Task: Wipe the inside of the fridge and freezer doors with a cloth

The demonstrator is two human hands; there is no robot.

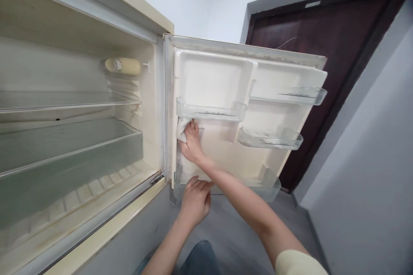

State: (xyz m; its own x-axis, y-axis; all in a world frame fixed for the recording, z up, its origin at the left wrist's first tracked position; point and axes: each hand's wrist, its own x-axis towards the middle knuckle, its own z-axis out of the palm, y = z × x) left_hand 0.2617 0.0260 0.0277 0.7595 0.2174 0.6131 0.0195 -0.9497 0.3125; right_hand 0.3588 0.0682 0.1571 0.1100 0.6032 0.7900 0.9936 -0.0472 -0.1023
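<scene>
My right hand [192, 141] presses a white cloth [184, 130] against the inner panel of the open fridge door [222, 137]. It is near the hinge side, just under the upper left door shelf [211, 110]. Lower down, my left hand [196, 197] curls its fingers over the front rim of the clear bottom door bin [266, 190]. Part of that bin is hidden behind my hand and right forearm. Both door surfaces around the cloth are pale, with yellowish edges.
To the left is the fridge interior, with a glass shelf [71, 105], a clear drawer [106, 154] and a lamp housing with a dial [124, 66]. Two more clear door shelves, an upper one [290, 96] and a lower one [271, 139], sit at right. Behind stands a dark red door [335, 30].
</scene>
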